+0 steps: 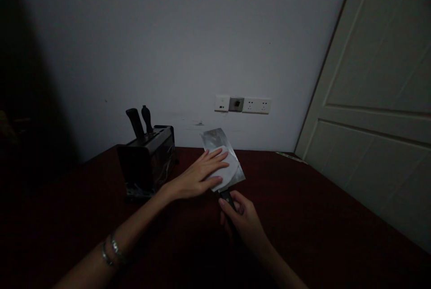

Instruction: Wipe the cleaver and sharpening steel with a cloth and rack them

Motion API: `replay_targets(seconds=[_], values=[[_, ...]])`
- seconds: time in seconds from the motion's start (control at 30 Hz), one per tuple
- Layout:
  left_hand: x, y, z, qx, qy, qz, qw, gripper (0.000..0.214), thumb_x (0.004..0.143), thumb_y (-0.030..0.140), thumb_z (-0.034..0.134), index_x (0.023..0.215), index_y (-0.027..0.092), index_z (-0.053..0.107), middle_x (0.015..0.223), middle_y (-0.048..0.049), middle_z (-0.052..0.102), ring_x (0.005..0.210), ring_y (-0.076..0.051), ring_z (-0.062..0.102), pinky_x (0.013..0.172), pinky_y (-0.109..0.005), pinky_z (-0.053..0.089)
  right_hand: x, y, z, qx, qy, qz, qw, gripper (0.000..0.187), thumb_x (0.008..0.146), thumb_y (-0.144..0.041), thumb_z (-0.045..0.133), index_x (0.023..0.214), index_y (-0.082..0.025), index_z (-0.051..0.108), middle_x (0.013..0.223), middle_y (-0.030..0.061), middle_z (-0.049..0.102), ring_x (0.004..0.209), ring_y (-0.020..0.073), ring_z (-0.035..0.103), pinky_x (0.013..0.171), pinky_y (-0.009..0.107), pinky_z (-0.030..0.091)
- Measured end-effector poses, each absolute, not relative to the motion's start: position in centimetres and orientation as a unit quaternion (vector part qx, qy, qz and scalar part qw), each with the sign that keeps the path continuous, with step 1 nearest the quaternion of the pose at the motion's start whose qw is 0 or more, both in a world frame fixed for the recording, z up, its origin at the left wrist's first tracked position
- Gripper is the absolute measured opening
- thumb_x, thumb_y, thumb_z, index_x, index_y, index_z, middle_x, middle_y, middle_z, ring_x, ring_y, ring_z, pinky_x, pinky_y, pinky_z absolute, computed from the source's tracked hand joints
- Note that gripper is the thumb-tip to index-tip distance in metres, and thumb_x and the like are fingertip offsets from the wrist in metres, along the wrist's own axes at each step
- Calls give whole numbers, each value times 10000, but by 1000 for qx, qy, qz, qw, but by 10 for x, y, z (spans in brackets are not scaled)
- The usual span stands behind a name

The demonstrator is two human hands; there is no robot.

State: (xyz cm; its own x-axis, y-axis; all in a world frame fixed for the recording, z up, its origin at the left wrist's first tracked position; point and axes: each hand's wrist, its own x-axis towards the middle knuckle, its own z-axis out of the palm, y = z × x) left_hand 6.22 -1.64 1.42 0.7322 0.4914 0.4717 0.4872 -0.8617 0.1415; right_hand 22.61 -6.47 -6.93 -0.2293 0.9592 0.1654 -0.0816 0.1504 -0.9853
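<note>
My right hand (242,215) is closed around the black handle (227,197) of a cleaver. Its wide, shiny blade (215,135) points up and away from me, tilted above the dark table. A white cloth or paper wipe (229,173) lies against the blade's face. Flat on that wipe rests my left hand (198,174), its fingers stretched out and spread, pressing it to the metal. Two silvery bracelets circle my left forearm. The lower end of the cleaver's handle is hidden in my right fist.
On the left of the dark red table (289,208) stands a knife block (148,154) with two black handles sticking up. Wall sockets (256,105) sit on the wall behind. At the right is a pale panelled door (373,100). A thin strip (290,157) lies at the table's back edge.
</note>
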Motion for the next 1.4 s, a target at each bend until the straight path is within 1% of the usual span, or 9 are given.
replay_targets(seconds=[0.07, 0.23, 0.37, 0.5, 0.77, 0.97, 1.07, 1.27, 1.4], values=[[62, -19, 16, 930, 263, 257, -18, 400, 892, 267, 432, 1291, 256, 410, 1455, -33, 220, 1356, -221, 106, 1088, -508, 139, 227, -65, -69, -379, -584, 525, 489, 327, 758, -487, 561, 726, -181, 451, 471, -69, 503, 294, 52, 388, 271, 157, 294], [64, -20, 15, 941, 238, 236, -49, 428, 837, 248, 523, 1261, 263, 463, 1459, -34, 202, 1354, -253, 93, 1080, -514, 168, 228, -66, -69, -383, -590, 518, 486, 308, 769, -467, 558, 743, -174, 467, 469, -73, 484, 308, 52, 384, 277, 157, 289], [63, -18, 15, 951, 233, 200, -34, 453, 833, 296, 542, 1276, 294, 446, 1458, -23, 198, 1351, -248, 124, 1075, -514, 180, 227, -68, -70, -385, -589, 519, 485, 307, 764, -464, 564, 751, -172, 473, 460, -80, 462, 313, 51, 369, 281, 155, 276], [59, -14, 17, 956, 241, 167, -10, 489, 820, 348, 560, 1289, 310, 427, 1466, -17, 158, 1353, -251, 98, 1073, -511, 177, 227, -69, -70, -388, -602, 512, 474, 324, 764, -494, 546, 762, -176, 484, 463, -78, 463, 318, 59, 377, 284, 163, 284], [53, -15, 20, 960, 245, 134, 36, 592, 762, 234, 623, 1303, 329, 405, 1468, -20, 129, 1352, -270, 67, 1061, -521, 196, 227, -71, -72, -401, -618, 509, 446, 310, 773, -487, 535, 796, -180, 501, 484, -70, 472, 326, 67, 384, 285, 170, 294], [66, -16, 10, 951, 253, 177, 23, 479, 810, 271, 573, 1273, 281, 453, 1469, -37, 155, 1354, -234, 104, 1077, -466, 203, 227, -74, -70, -428, -642, 446, 454, 282, 774, -451, 550, 771, -170, 530, 498, -51, 490, 400, 83, 440, 366, 186, 327], [70, -16, 9, 949, 260, 178, 24, 451, 815, 293, 568, 1255, 260, 476, 1462, -56, 178, 1351, -233, 120, 1077, -460, 205, 226, -75, -70, -422, -638, 459, 451, 294, 768, -458, 554, 769, -164, 542, 499, -48, 489, 406, 85, 439, 371, 190, 321], [61, -21, 21, 965, 225, 129, 36, 537, 785, 157, 570, 1284, 300, 434, 1465, -15, 138, 1351, -232, 90, 1078, -483, 194, 225, -73, -72, -419, -610, 506, 443, 323, 737, -465, 590, 800, -150, 558, 498, -51, 487, 370, 70, 399, 348, 187, 297], [58, -23, 25, 968, 207, 136, 38, 584, 754, 121, 590, 1276, 336, 437, 1454, 16, 168, 1343, -226, 128, 1078, -465, 223, 225, -71, -73, -423, -608, 489, 460, 330, 720, -473, 603, 780, -150, 574, 518, -32, 513, 410, 84, 433, 369, 194, 317]])
